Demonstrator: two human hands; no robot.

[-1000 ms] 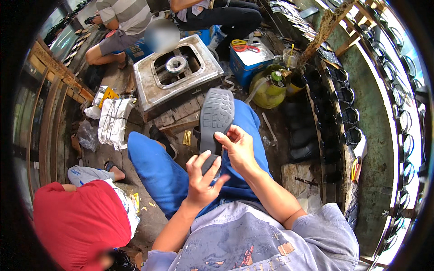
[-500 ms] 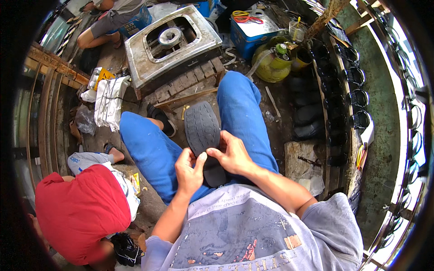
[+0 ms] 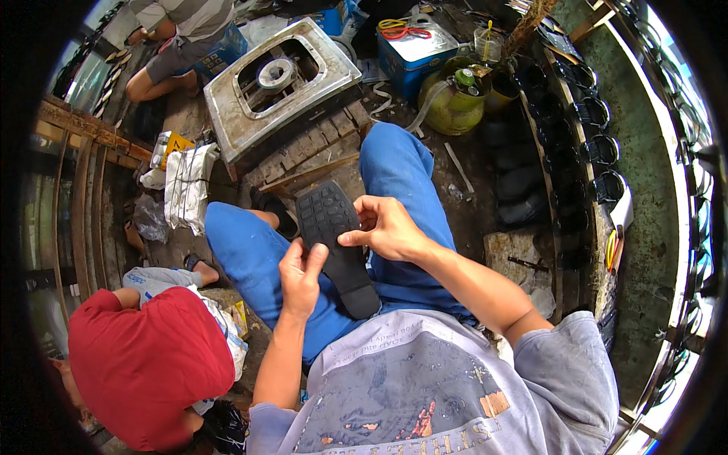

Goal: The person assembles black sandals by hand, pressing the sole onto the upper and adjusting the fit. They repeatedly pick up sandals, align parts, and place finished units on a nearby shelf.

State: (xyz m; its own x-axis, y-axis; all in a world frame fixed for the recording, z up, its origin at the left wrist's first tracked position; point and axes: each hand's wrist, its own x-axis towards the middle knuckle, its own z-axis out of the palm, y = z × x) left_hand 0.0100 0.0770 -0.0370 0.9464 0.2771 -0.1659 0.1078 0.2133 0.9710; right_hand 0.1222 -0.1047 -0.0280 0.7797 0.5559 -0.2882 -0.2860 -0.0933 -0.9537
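Observation:
Above my lap, between my knees, I hold a black shoe sole [image 3: 337, 254] with its chunky patterned tread facing up. The tread end points away and to the left, and the smooth heel end lies toward my shirt. My left hand [image 3: 300, 279] grips its left edge, thumb on top at the middle. On the opposite edge my right hand [image 3: 385, 230] has curled fingers, its thumb pressed against the tread. The fingers beneath the sole are partly hidden.
Ahead stands a low stove-like metal unit [image 3: 227, 114] with a round burner. A green gas cylinder [image 3: 447, 110] and blue box [image 3: 413, 76] are beyond my right knee. Racks of black footwear [image 3: 565, 182] line the right. A person in a red top [image 3: 152, 364] sits close at left.
The sole has straightened and tilted, now showing its whole length down to the heel. My right hand has moved up along its edge; my left hand has shifted slightly left.

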